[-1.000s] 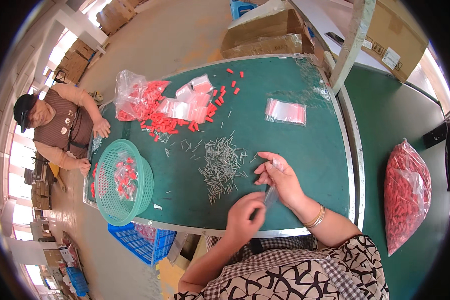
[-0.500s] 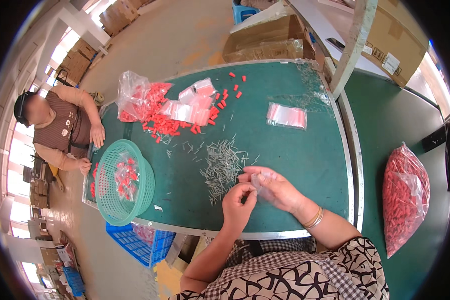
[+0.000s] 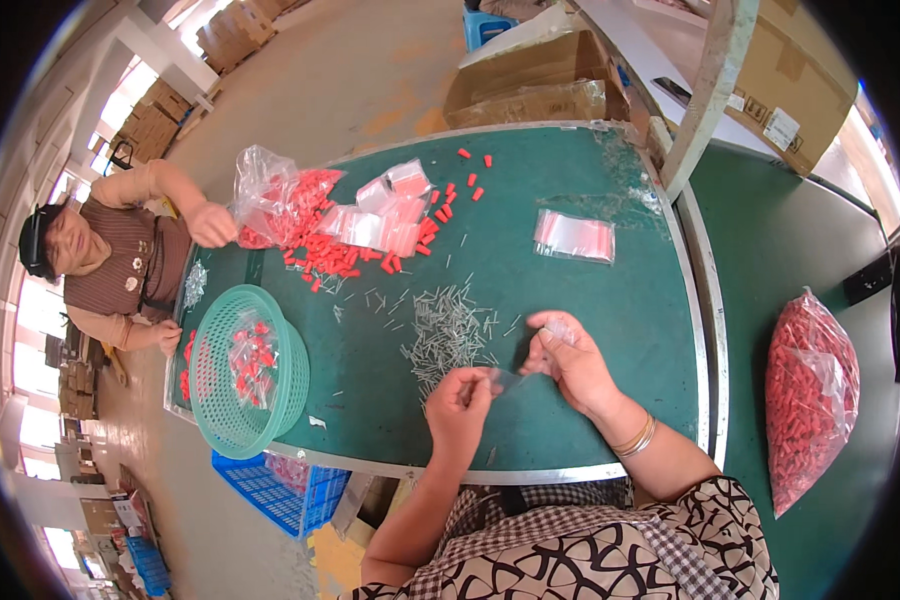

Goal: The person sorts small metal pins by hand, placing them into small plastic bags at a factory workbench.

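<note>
A small clear plastic bag point(image 3: 508, 379) is stretched between my two hands above the near side of the green table. The fingertips of my left hand point(image 3: 457, 412) pinch its left end. My right hand point(image 3: 578, 372) is closed on the other end, where crumpled film shows between thumb and fingers. What the bag holds, if anything, cannot be made out. Just beyond my left hand lies a loose pile of short, thin metal pins point(image 3: 444, 335), too small to tell whether they are nails or screws.
Small red plastic caps point(image 3: 332, 262) spill from a clear bag point(image 3: 266, 180) at the far left, beside flat clear bags point(image 3: 375, 222). More flat bags point(image 3: 574, 236) lie right. A green basket point(image 3: 292, 375) stands left, near a co-worker's hand point(image 3: 212, 225). A full sack point(image 3: 812, 400) sits right.
My hands have drawn apart, my left one moving left and my right one right, pulling the bag out between them. The co-worker's arm has reached over to the bag of red caps.
</note>
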`<state>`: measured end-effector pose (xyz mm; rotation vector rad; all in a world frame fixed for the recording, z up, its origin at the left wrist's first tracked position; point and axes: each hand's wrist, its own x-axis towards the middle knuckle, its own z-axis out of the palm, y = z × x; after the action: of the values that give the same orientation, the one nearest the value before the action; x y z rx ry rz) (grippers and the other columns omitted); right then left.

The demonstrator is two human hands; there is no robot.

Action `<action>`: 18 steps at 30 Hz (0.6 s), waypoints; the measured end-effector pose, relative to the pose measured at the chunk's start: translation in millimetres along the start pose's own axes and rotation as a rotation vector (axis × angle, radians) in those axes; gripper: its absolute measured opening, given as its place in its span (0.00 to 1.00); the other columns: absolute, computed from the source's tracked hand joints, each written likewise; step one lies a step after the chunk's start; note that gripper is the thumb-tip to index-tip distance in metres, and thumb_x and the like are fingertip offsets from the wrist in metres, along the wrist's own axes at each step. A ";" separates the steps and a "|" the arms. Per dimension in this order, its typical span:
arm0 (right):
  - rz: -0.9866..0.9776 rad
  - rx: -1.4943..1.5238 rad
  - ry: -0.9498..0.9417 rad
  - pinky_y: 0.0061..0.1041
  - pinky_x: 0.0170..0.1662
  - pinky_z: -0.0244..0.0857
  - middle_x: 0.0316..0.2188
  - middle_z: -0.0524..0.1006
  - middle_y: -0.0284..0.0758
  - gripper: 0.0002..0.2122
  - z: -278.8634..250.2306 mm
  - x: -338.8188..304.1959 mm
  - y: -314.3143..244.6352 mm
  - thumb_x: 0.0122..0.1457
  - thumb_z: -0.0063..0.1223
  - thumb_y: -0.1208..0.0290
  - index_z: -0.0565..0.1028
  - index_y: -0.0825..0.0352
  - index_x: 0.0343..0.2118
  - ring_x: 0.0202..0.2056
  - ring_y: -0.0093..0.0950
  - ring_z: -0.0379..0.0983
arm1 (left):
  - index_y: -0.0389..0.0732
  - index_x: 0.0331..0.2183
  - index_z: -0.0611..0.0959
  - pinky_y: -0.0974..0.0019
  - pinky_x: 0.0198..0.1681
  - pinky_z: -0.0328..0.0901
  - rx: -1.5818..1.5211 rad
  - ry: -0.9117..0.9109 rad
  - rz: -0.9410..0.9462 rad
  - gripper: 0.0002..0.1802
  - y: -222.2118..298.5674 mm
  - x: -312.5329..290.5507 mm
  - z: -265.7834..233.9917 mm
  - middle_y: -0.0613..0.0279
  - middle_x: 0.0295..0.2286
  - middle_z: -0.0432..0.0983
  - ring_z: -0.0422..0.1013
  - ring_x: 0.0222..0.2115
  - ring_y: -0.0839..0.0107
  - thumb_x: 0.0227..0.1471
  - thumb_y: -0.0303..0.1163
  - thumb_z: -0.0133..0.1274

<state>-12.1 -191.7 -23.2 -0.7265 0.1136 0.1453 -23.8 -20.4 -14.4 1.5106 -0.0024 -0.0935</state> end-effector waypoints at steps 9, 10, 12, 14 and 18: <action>0.038 -0.761 0.027 0.19 0.18 0.54 0.14 0.65 0.24 0.13 4.2 -9.0 -16.2 0.61 0.50 0.67 0.69 0.65 0.20 0.15 0.15 0.59 | 0.35 0.30 0.79 0.72 0.27 0.66 0.536 -0.085 0.297 0.05 23.4 17.9 -21.7 0.61 0.24 0.77 0.72 0.22 0.75 0.46 0.18 0.54; -0.014 -0.898 0.022 0.22 0.18 0.55 0.13 0.63 0.26 0.16 0.5 -8.8 -15.1 0.60 0.52 0.64 0.66 0.65 0.17 0.14 0.17 0.59 | 0.35 0.30 0.79 0.72 0.27 0.66 0.536 -0.083 0.298 0.05 26.7 19.7 -22.6 0.61 0.24 0.77 0.72 0.22 0.75 0.46 0.18 0.54; -0.067 -1.033 0.011 0.24 0.19 0.56 0.11 0.62 0.27 0.20 0.7 -8.7 -12.9 0.58 0.54 0.62 0.63 0.66 0.14 0.14 0.20 0.59 | 0.36 0.30 0.79 0.68 0.27 0.66 0.599 -0.152 0.392 0.05 31.7 22.1 -24.6 0.58 0.24 0.76 0.72 0.23 0.66 0.45 0.20 0.55; -0.197 -1.189 0.066 0.27 0.20 0.57 0.13 0.63 0.30 0.18 5.5 -8.3 -12.2 0.57 0.55 0.65 0.67 0.68 0.15 0.14 0.24 0.59 | 0.37 0.31 0.79 0.66 0.28 0.66 0.640 -0.173 0.417 0.06 37.9 24.2 -24.2 0.58 0.25 0.75 0.72 0.24 0.63 0.45 0.21 0.55; -0.523 -1.156 -0.014 0.28 0.22 0.59 0.15 0.68 0.32 0.11 13.0 -4.1 -7.1 0.57 0.55 0.69 0.74 0.69 0.22 0.15 0.29 0.61 | 0.38 0.33 0.79 0.61 0.31 0.66 0.702 -0.308 0.538 0.08 46.7 26.2 -18.9 0.56 0.27 0.75 0.72 0.28 0.57 0.46 0.22 0.54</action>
<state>-14.2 -188.6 -8.3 -1.8769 -0.2024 -0.3230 6.3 -0.5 29.5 2.1245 -0.7521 0.1233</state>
